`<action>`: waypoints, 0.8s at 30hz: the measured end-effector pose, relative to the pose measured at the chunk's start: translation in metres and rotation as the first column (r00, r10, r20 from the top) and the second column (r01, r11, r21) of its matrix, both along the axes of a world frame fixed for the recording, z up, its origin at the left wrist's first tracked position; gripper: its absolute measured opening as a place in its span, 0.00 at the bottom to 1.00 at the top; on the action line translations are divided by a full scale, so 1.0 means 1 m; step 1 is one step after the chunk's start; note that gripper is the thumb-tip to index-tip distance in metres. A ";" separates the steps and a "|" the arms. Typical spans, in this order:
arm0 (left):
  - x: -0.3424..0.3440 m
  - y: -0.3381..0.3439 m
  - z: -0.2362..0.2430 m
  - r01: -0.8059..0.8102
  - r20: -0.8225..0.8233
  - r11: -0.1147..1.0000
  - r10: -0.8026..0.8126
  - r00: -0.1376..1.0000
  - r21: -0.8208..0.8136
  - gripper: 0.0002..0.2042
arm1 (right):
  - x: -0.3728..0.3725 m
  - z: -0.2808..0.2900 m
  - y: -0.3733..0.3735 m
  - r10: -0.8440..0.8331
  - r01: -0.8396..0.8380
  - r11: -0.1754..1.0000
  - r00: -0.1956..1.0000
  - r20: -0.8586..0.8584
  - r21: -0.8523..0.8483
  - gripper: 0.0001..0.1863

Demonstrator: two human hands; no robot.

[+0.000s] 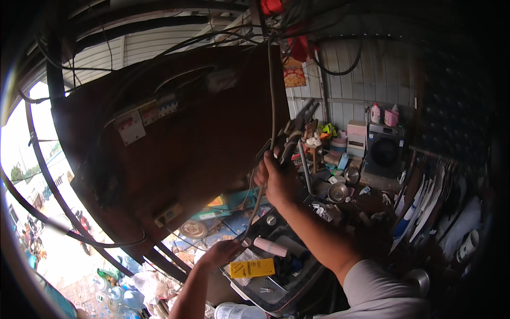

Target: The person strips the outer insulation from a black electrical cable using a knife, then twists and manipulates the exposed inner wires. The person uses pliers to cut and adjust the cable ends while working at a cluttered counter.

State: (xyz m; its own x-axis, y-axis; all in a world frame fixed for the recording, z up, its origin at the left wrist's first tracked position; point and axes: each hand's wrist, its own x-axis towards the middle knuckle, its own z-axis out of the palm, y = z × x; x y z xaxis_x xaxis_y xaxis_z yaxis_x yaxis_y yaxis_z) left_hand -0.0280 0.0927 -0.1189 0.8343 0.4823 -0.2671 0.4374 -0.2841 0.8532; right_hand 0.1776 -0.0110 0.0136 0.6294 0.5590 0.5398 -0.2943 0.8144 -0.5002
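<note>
A grey-brown cable [273, 90] hangs from the wires overhead and runs down past both my hands. My right hand [274, 178] is closed around it beside the lower right edge of a dark red board [212, 133]. Dark, thick pieces [292, 139] that I cannot make out stick up just beyond that hand. Lower down, my left hand [223, 252] grips the same cable near its lower stretch, with the fingertips partly hidden. Below the hands, a yellow box [252, 268] and a pink cylinder [271, 246] lie on a dark appliance top [297, 284].
Breaker switches [168, 106] and a white switch box [129, 127] are fixed on the board. Loose black cables loop at the left. A washing machine [383, 151], a metal bowl [337, 192] and hanging clothes [425, 191] are at the right. Plastic bottles [130, 296] lie lower left.
</note>
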 end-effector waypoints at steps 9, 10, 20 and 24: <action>0.005 -0.025 -0.037 -0.350 0.477 0.932 0.265 0.838 0.096 0.21 | 0.031 -0.035 0.016 0.051 -0.072 0.996 0.945 -0.324 -0.053 0.10; 0.006 -0.028 -0.044 -0.369 0.484 0.924 0.279 0.830 0.101 0.21 | 0.041 -0.040 0.018 0.027 -0.058 0.995 0.936 -0.350 -0.079 0.10; 0.017 -0.021 -0.071 -0.235 0.406 0.972 0.207 0.890 0.019 0.16 | 0.048 -0.058 0.034 -0.052 0.044 0.998 0.956 -0.288 -0.036 0.11; 0.027 -0.022 -0.065 -0.089 0.354 0.970 0.167 0.920 -0.227 0.15 | 0.065 -0.069 0.033 -0.023 0.028 1.000 0.966 -0.259 0.015 0.15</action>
State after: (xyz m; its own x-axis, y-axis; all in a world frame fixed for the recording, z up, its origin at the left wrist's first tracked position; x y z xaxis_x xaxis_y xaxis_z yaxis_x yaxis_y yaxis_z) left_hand -0.0014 0.0711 -0.1836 0.8269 0.5596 -0.0563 0.1021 -0.0510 0.9935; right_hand 0.2430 0.0218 -0.0555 0.7626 0.5328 0.3669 -0.3909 0.8314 -0.3949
